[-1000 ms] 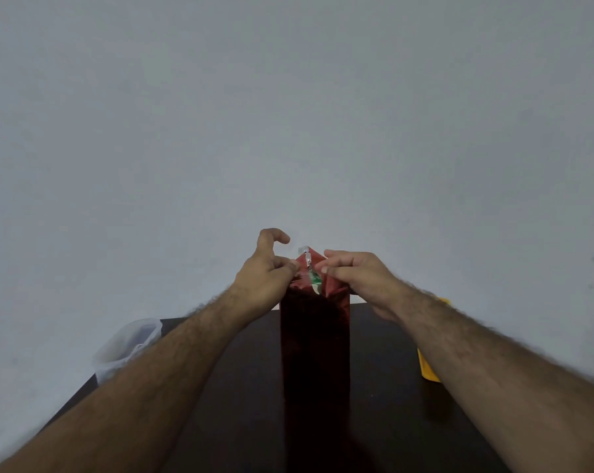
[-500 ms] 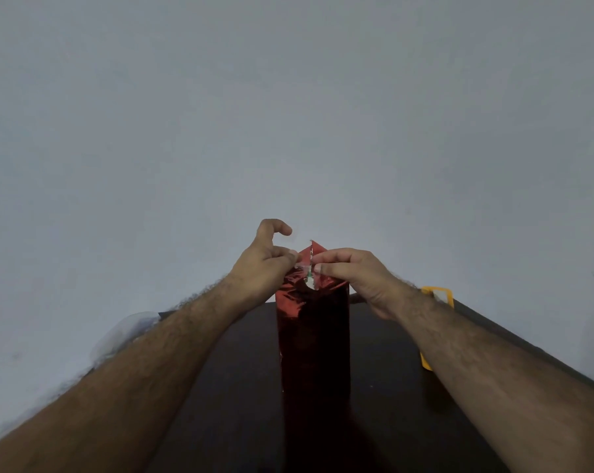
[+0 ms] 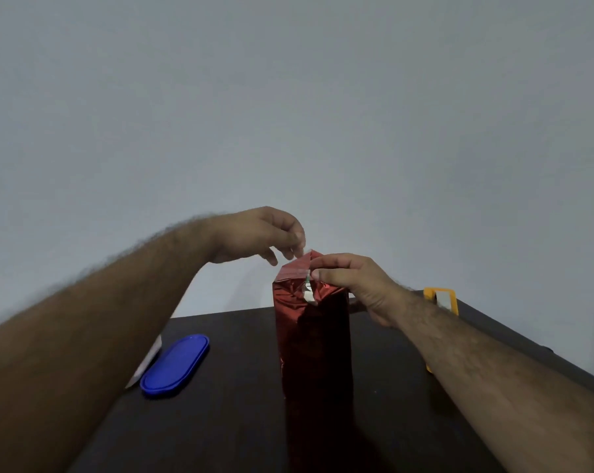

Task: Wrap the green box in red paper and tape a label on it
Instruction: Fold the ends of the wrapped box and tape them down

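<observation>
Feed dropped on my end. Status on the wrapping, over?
Left hand pinching clear tape at top flap. Right hand pinching folded red paper. Box upright on table, top not closed. Nothing blocking.

A dark table bears the red-wrapped box, blue lid and yellow object.

Both forearms extended forward, bare. Left hand raised, wrist bent down, fingertips pinched together at a strip of clear tape. Right hand lower, thumb and forefinger closed in a pinch grip on the same tape.
</observation>
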Tool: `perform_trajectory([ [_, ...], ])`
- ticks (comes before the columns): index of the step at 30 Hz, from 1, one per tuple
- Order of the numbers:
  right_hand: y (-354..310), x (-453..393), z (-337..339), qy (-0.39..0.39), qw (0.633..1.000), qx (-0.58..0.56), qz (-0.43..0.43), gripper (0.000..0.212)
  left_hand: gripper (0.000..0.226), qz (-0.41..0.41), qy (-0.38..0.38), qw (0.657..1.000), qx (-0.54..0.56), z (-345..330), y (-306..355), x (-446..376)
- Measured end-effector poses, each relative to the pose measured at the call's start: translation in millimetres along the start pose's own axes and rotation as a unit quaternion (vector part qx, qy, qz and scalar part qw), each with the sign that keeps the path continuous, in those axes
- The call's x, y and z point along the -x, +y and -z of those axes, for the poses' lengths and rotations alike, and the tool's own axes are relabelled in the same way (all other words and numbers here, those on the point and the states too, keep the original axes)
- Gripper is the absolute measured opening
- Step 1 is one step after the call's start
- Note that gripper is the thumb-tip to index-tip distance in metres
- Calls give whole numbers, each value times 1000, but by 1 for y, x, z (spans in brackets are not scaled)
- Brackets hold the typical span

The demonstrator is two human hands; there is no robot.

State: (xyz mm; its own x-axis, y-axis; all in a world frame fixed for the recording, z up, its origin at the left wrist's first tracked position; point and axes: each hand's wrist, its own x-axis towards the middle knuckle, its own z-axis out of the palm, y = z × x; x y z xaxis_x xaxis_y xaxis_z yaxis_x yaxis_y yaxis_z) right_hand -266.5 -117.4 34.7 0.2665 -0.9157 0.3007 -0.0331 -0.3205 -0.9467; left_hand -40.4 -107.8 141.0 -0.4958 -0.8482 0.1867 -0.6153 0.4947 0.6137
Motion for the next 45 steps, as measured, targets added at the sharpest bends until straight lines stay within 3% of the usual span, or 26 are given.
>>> perform_trajectory([
  [4, 2, -1, 0, -7, 1000, 6, -6, 32, 10, 27, -112, 993, -11, 3, 6, -19],
  [10, 6, -6, 3, -15, 1000, -2, 1, 32, 22, 84, -181, 980, 22, 4, 4, -39],
  [13, 9, -9, 4, -13, 1000, 1, 5, 35, 12, 124, -207, 970, 17, 2, 6, -47],
  [23, 9, -8, 4, -17, 1000, -7, 7, 38, 10, 201, -165, 963, -75, -14, 20, -63],
  [30, 10, -11, 4, -13, 1000, -4, 1, 40, 22, 311, -118, 933, -141, -21, 32, -75],
  [37, 4, -4, 5, -23, 1000, -7, 5, 40, 13, 334, -56, 929, -147, -22, 35, -83],
  [45, 4, -6, 3, -4, 1000, -7, -8, 41, 32, 415, -34, 904, -100, -3, 6, -57],
])
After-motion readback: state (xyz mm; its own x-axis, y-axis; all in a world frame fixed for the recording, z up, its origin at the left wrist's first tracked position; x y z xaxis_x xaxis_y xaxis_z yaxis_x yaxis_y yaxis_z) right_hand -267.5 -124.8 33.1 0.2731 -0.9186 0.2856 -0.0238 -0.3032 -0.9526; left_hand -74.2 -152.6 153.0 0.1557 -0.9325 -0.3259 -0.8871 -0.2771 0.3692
